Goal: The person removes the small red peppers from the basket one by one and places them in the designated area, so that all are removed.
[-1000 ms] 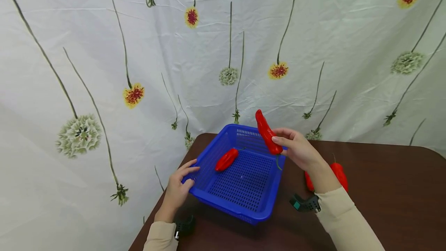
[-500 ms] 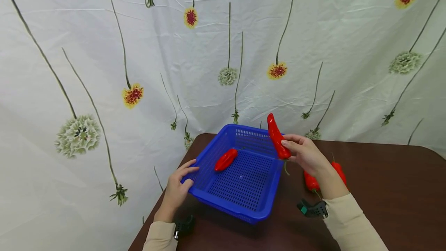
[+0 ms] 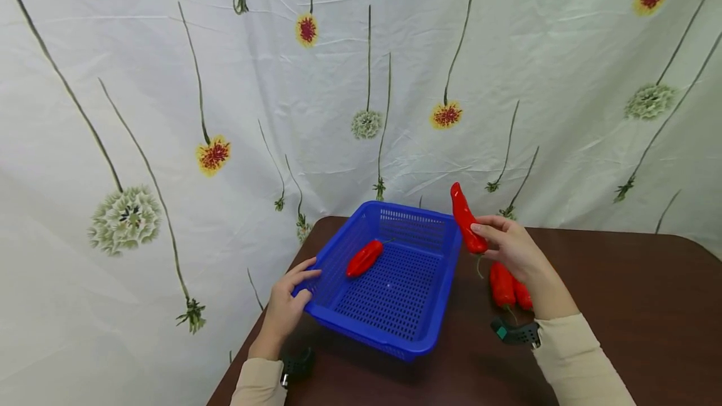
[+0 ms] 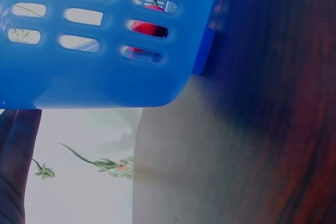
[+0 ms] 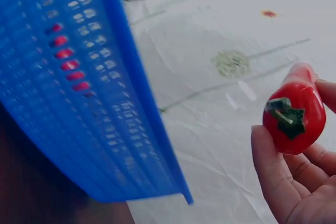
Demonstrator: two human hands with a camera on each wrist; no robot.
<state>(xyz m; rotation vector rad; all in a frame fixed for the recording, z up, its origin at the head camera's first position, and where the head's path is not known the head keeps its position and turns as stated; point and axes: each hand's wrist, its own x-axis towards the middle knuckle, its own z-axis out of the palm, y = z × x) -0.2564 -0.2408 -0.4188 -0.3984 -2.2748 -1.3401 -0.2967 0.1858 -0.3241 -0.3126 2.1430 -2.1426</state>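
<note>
A red chili pepper (image 3: 468,221) with a green stem is pinched between the thumb and fingers of my right hand (image 3: 516,252), above the table just right of the basket. Its tip points up and its stem end faces down in the head view; the right wrist view shows the stem end of the pepper (image 5: 294,116) close up. My left hand (image 3: 284,306) holds the left corner rim of the blue plastic basket (image 3: 363,327). Inside the basket lies another red pepper (image 3: 364,259), against the left side.
More red peppers (image 3: 502,285) lie on the dark brown table (image 3: 632,306), partly hidden behind my right hand and wrist. A white flower-printed cloth (image 3: 338,80) hangs behind the table. Each wrist wears a black strap (image 3: 516,333).
My right hand has moved to the right with the pepper, from over the basket's right side to beyond its rim. The left hand and basket stay in place.
</note>
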